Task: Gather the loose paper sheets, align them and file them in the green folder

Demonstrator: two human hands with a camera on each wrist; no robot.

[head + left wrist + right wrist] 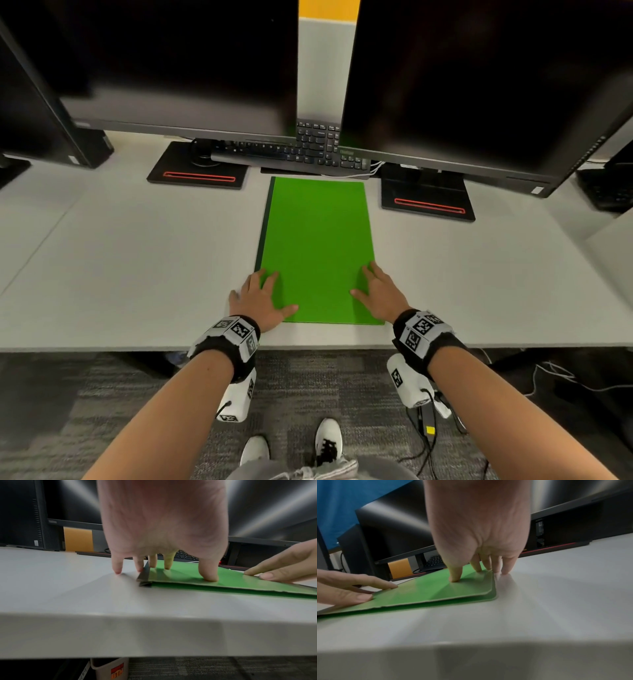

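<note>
The loose paper sheets cannot be seen in any view; the flat green card folder (pixel 317 250) lies closed, and only its cover and its edges are visible. In the left wrist view a thin gap shows between the two covers at the near edge, but what is inside is hidden. The tops of the two black monitors (pixel 178 61) are cut off by the picture, and the black keyboard (pixel 301 150) is partly covered by them.

The folder lies on the pale grey table (pixel 120 257), in the middle, just in front of the keyboard. Its long axis runs away from the person toward the monitors. Its dark spine (pixel 264 222) is on the left side and the open side is on the right. The near short edge is close to the table's front edge.

The left hand (pixel 262 301) lies palm down on the near left corner, fingers straight and spread. The thumb (pixel 208 573) and two fingers press on the cover, the outer two fingers touch the table beside the spine. The right hand (pixel 378 294) lies the same way on the near right corner, its thumb (pixel 455 574) on the cover and its outer fingers at the folder's edge. Neither grip is closed on anything; both hands are flat and open.
</note>
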